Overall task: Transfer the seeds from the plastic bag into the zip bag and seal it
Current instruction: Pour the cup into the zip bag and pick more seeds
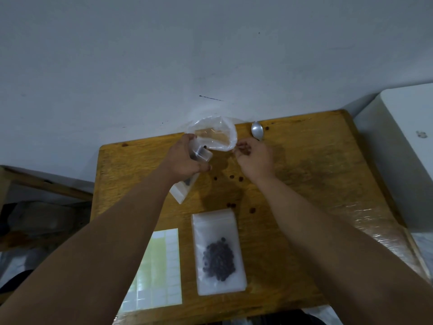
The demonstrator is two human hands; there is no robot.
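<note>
My left hand (pixel 185 160) grips a small clear zip bag (pixel 181 192) near its open mouth, and the bag's lower end hangs below the hand over the table. Right behind that mouth, the crumpled clear plastic bag (pixel 215 134) lies open at the table's far edge. One dark seed sits where the two bags meet. My right hand (pixel 255 160) has its fingers curled and pinches the plastic bag's right rim. A few dark seeds show among its fingers. Several loose seeds (pixel 232 177) lie scattered on the wooden table (pixel 304 184).
A stack of zip bags (pixel 218 252), the top one holding a heap of dark seeds, lies near the front edge. A sheet of white labels (pixel 161 266) lies to its left. A metal spoon (pixel 257 131) rests at the far edge. A white box (pixel 398 148) stands at right.
</note>
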